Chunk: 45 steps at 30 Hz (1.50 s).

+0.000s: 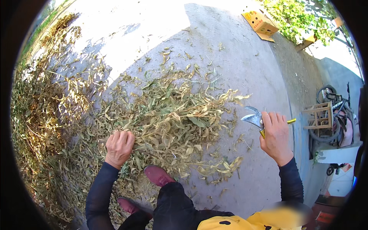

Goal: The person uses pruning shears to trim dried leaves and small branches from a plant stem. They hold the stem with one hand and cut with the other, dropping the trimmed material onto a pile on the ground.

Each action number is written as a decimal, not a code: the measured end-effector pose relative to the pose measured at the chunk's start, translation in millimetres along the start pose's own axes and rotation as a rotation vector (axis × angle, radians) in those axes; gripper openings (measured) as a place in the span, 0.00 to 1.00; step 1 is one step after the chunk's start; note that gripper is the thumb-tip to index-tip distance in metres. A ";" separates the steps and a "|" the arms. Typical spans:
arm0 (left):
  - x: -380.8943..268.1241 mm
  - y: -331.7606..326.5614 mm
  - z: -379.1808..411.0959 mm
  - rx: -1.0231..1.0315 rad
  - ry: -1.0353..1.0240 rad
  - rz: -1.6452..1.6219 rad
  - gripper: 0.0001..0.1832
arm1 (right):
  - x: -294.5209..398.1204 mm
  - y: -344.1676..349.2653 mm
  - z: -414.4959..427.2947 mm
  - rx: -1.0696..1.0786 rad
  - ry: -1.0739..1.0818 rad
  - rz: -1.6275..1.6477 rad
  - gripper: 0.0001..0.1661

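Observation:
My left hand [120,147] is closed around the cut end of a woody stem [101,141], whose leafy branches [178,115] spread rightward over the ground. The leaves are dry, pale yellow and green. Off to the right, my right hand [275,136] grips a pair of pruning shears [254,118] with yellow handles. Their curved metal blades stand apart and point left, with nothing between them. A gap separates the blades from the tips of the branches. Part of the handles is hidden by my fingers.
A large heap of dried plants [37,129] fills the left side. Loose leaves litter the concrete around my dark red shoes [158,175]. A cardboard box [263,24] lies at the upper right, near a green bush [299,21]. A wooden stool [319,115] and a bicycle [327,135] stand at the right.

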<state>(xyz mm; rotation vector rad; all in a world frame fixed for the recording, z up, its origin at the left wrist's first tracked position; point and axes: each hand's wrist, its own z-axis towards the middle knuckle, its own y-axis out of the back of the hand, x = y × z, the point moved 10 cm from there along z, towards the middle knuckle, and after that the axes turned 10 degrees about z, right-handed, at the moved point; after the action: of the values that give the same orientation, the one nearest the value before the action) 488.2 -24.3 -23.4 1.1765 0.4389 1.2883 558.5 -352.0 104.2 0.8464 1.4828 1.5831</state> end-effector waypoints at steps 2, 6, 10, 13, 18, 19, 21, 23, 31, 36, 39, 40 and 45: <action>-0.8 7.2 -14.8 0.048 -0.043 0.000 0.08 | 23.8 -12.7 21.0 0.048 0.178 -0.076 0.22; 5.0 25.1 -35.6 0.041 -0.087 0.025 0.09 | 71.7 -55.7 50.2 0.180 0.490 -0.255 0.15; 14.6 39.7 -47.0 0.006 -0.082 0.058 0.09 | 94.9 -85.7 71.1 0.220 0.704 -0.413 0.10; 26.5 45.1 -51.6 -0.031 -0.054 0.106 0.08 | 105.4 -99.4 81.6 0.320 0.766 -0.391 0.07; 43.5 43.9 -52.5 -0.055 -0.027 0.166 0.07 | 119.6 -92.9 99.6 0.319 0.788 -0.374 0.06; 45.3 45.8 -51.7 -0.066 -0.027 0.162 0.07 | 121.6 -92.8 103.4 0.300 0.787 -0.360 0.06; 48.7 49.5 -50.5 -0.073 -0.022 0.174 0.06 | 124.4 -95.4 105.3 0.275 0.792 -0.336 0.07; 53.0 50.8 -52.2 -0.078 -0.019 0.205 0.06 | 126.4 -103.7 104.8 0.263 0.803 -0.315 0.06; 82.4 35.8 -87.5 0.045 0.103 0.208 0.12 | 98.5 -123.1 114.6 0.247 0.590 -0.010 0.13; 125.8 47.6 -110.1 0.063 0.351 0.256 0.14 | 18.9 -34.7 93.1 -0.258 0.171 0.257 0.22; 107.1 44.1 -53.8 -0.004 0.327 0.178 0.13 | -57.5 -4.9 33.9 -0.438 -0.319 0.577 0.26; 95.2 41.8 -29.1 -0.047 0.320 0.182 0.13 | -68.0 6.7 14.0 -0.529 -0.346 0.669 0.26; 18.1 10.6 88.2 -0.155 0.225 0.134 0.06 | -32.7 43.4 -32.4 -0.640 -0.333 0.552 0.30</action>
<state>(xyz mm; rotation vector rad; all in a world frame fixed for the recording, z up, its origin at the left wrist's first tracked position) 559.9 -47.1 27.2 0.9475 0.4210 1.5513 540.7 -396.2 145.9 1.1051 0.4581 2.0215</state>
